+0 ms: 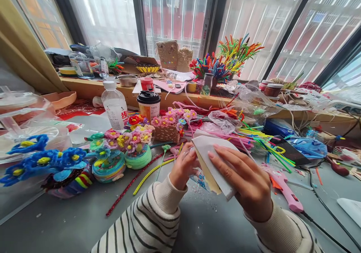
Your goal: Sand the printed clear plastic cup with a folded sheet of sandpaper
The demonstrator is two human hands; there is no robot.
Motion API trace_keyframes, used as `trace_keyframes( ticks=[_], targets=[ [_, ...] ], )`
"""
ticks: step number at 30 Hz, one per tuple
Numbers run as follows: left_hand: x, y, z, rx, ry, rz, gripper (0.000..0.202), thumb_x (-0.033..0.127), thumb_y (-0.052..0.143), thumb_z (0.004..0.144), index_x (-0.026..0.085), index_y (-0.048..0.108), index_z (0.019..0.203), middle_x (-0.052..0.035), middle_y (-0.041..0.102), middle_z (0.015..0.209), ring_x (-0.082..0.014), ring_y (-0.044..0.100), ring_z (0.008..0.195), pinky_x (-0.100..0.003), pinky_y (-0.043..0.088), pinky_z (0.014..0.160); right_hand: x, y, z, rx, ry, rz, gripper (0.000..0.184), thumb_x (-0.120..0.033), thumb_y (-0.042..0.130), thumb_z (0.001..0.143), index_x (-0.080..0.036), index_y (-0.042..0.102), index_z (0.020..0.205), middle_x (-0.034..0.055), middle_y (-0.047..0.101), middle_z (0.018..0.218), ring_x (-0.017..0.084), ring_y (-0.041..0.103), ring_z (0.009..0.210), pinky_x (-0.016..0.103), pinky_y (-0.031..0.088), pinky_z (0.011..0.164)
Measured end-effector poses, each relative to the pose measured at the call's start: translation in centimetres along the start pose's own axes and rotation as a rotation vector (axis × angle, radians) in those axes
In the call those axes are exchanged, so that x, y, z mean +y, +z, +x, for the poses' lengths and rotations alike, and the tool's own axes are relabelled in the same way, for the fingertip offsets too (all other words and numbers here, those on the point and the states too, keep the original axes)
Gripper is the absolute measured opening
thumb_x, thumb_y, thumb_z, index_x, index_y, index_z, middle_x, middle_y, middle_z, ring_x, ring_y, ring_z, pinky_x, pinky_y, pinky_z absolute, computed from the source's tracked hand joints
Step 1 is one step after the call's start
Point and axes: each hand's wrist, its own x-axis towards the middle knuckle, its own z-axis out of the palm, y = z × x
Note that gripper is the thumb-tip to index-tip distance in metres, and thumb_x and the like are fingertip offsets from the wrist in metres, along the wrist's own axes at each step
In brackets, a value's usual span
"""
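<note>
My right hand point(248, 181) grips a stack of white and cream sheets point(210, 159), fingers laid across its top face. My left hand point(182, 168) is curled against the stack's left edge, fingertips pinching it; a striped sleeve covers the wrist. Both hands hover over a grey table point(84, 215) near the front centre. Just beyond them lie loose pipe cleaners point(251, 138) in pink, green and yellow. A red pipe cleaner point(129, 185) and a yellow one point(149, 174) lie left of my left hand.
Blue pipe-cleaner flowers point(42, 162) and small flower baskets point(135, 147) crowd the left. A water bottle point(114, 106) and a lidded cup point(148, 103) stand behind. A pink glue gun point(283, 189) with its cable lies right. Upright pipe cleaners point(225, 59) stand on the cluttered windowsill.
</note>
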Motion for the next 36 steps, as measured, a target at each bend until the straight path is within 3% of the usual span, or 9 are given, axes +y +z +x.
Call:
trace_keyframes(
  ticks=[4, 11, 16, 21, 23, 26, 28, 32, 36],
  targets=[
    [0.3, 0.1, -0.3, -0.010, 0.047, 0.044, 0.046, 0.051, 0.064, 0.061, 0.020, 0.045, 0.089, 0.0025, 0.060, 0.071, -0.0111, 0.058, 0.043, -0.019, 0.037, 0.036, 0.3, 0.1, -0.1, 0.002, 0.020, -0.009, 0.039, -0.008, 0.049, 0.081, -0.014, 0.052, 0.119, 0.0118, 0.057, 0.118, 0.021, 0.051, 0.112, 0.036, 0.047, 0.091],
    [0.6, 0.2, -0.4, -0.085, 0.063, 0.021, 0.040, 0.052, 0.057, 0.068, 0.020, 0.045, 0.089, -0.0004, 0.063, 0.073, -0.0133, 0.060, 0.043, -0.017, 0.034, 0.030, 0.4, -0.1, -0.3, 0.052, 0.092, -0.044, 0.043, -0.005, 0.044, 0.081, -0.017, 0.050, 0.122, 0.0103, 0.057, 0.119, 0.021, 0.052, 0.110, 0.037, 0.045, 0.093],
    [0.5, -0.1, -0.5, -0.153, 0.123, -0.021, 0.034, 0.045, 0.059, 0.070, 0.020, 0.047, 0.090, -0.0008, 0.063, 0.075, -0.0144, 0.062, 0.046, -0.018, 0.041, 0.033, 1.2, 0.2, -0.4, 0.002, 0.098, -0.081, 0.044, -0.007, 0.044, 0.082, -0.019, 0.047, 0.124, 0.0081, 0.058, 0.117, 0.019, 0.054, 0.108, 0.033, 0.046, 0.090],
    [0.9, -0.4, -0.2, -0.219, 0.127, -0.141, 0.042, 0.056, 0.054, 0.070, 0.019, 0.051, 0.092, -0.0049, 0.064, 0.081, -0.0172, 0.063, 0.052, -0.022, 0.045, 0.033, 2.8, -2.0, 0.4, 0.181, 0.316, -0.039, 0.041, -0.008, 0.045, 0.081, -0.025, 0.055, 0.117, 0.0040, 0.059, 0.117, 0.021, 0.056, 0.104, 0.037, 0.044, 0.091],
    [1.1, -0.5, -0.3, -0.228, 0.129, -0.222, 0.046, 0.059, 0.051, 0.071, 0.020, 0.052, 0.096, -0.0070, 0.064, 0.086, -0.0185, 0.063, 0.057, -0.023, 0.045, 0.033, 2.9, -2.9, 0.9, 0.377, 0.446, -0.014, 0.037, -0.009, 0.052, 0.078, -0.027, 0.061, 0.109, 0.0008, 0.063, 0.109, 0.021, 0.059, 0.098, 0.037, 0.044, 0.090],
    [1.6, -0.6, -0.7, -0.163, 0.040, -0.322, 0.040, 0.052, 0.050, 0.076, 0.021, 0.051, 0.100, -0.0095, 0.062, 0.100, -0.0193, 0.064, 0.073, -0.025, 0.051, 0.047, 3.0, -3.5, 1.7, 0.745, 0.731, 0.084, 0.028, -0.013, 0.064, 0.069, -0.026, 0.067, 0.094, -0.0010, 0.067, 0.097, 0.022, 0.062, 0.088, 0.036, 0.048, 0.084],
    [2.0, -0.7, -1.0, -0.096, 0.007, -0.386, 0.040, 0.049, 0.051, 0.077, 0.020, 0.050, 0.105, -0.0108, 0.062, 0.104, -0.0195, 0.064, 0.080, -0.026, 0.053, 0.057, 3.2, -3.5, 2.0, 0.890, 0.913, 0.230, 0.024, -0.017, 0.071, 0.062, -0.024, 0.068, 0.085, 0.0000, 0.068, 0.093, 0.021, 0.062, 0.087, 0.035, 0.051, 0.077],
    [2.6, -1.0, -1.4, -0.019, 0.013, -0.484, 0.050, 0.045, 0.050, 0.078, 0.016, 0.047, 0.118, -0.0113, 0.063, 0.106, -0.0208, 0.061, 0.096, -0.030, 0.052, 0.079, 3.7, -3.4, 2.4, 0.914, 1.141, 0.550, 0.031, -0.021, 0.076, 0.054, -0.023, 0.066, 0.083, 0.0000, 0.068, 0.088, 0.017, 0.062, 0.083, 0.029, 0.053, 0.066],
    [2.7, -1.2, -1.3, -0.101, 0.004, -0.500, 0.053, 0.049, 0.050, 0.076, 0.016, 0.049, 0.118, -0.0124, 0.061, 0.112, -0.0191, 0.063, 0.089, -0.026, 0.054, 0.071, 4.1, -3.4, 2.5, 0.869, 1.298, 0.789, 0.035, -0.021, 0.077, 0.052, -0.021, 0.065, 0.084, -0.0002, 0.069, 0.088, 0.015, 0.063, 0.080, 0.025, 0.054, 0.064]
  ],
)
